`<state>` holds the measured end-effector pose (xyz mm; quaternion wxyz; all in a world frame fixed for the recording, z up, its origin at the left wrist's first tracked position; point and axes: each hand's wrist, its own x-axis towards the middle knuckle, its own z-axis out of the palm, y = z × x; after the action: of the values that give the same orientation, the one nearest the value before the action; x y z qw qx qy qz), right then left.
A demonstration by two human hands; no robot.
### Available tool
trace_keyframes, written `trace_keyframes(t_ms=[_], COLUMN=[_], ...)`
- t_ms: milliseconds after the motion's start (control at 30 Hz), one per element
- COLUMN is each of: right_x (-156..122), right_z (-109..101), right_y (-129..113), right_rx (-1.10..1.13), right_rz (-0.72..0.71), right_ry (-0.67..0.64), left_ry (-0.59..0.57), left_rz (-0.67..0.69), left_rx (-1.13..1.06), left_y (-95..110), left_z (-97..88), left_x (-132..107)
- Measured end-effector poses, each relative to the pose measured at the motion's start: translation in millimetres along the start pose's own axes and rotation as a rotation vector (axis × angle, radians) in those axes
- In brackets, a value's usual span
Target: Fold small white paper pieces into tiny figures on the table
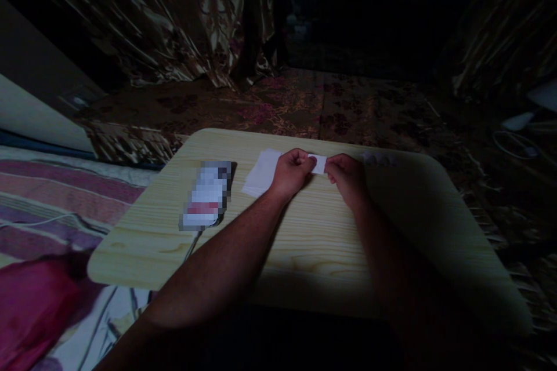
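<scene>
A small white piece of paper (320, 164) is stretched between my two hands, above the far half of the wooden table (313, 243). My left hand (292, 171) pinches its left end, thumb on top. The right end is gripped between the thumb and fingers of my right hand (347, 175). White sheets of paper (262, 173) lie in a loose stack just left of my left hand, partly covered by it. Several small pale pieces (379, 159) sit in a row beyond my right hand, too dim to make out.
A blurred-out phone-like device (206, 194) with a cable lies on the table's left side. Left of the table is a striped bed cover (87, 197) with a red cloth (39, 307). Behind stand a patterned ledge (278, 104) and shiny curtains (209, 11). A white cable (517, 142) lies at right.
</scene>
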<state>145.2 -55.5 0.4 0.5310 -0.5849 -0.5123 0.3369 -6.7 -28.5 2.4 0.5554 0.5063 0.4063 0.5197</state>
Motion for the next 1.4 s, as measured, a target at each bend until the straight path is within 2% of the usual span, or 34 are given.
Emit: trace_keyframes(t_ms=[133,367,567,867,1067,1400], right_x=[0.9,-0.8,-1.6,-1.1,-2.0,-3.0], right_z=[-0.6,-2.4,-1.7,-2.4,-1.9,-1.8], right_y=[-1.2,-3.9,-3.2,-2.7,-0.9,-3.9], right_rx=[0.033,-0.031,0.053,-0.041,0.004,-0.054], right_rz=[0.032,0.004,0.020,-0.009,0.003,-0.012], right_ry=[0.047,0.046,0.033,0.068,0.025,0.010], left_ry=[-0.055,-0.083,-0.101,-0.127,-0.139,-0.157], left_rz=[-0.007,0.010,0.015,0.014,0.021,0.014], left_rx=[0.045,0.054,0.071,0.097,0.122,0.108], left_y=[-2.8,-3.7,-3.8,-2.4,-1.5,-1.3], left_z=[-0.7,-1.5,-1.9,-1.5,-0.8,-0.8], left_x=[0.1,0.1,0.9,-1.5,-1.8,-2.4])
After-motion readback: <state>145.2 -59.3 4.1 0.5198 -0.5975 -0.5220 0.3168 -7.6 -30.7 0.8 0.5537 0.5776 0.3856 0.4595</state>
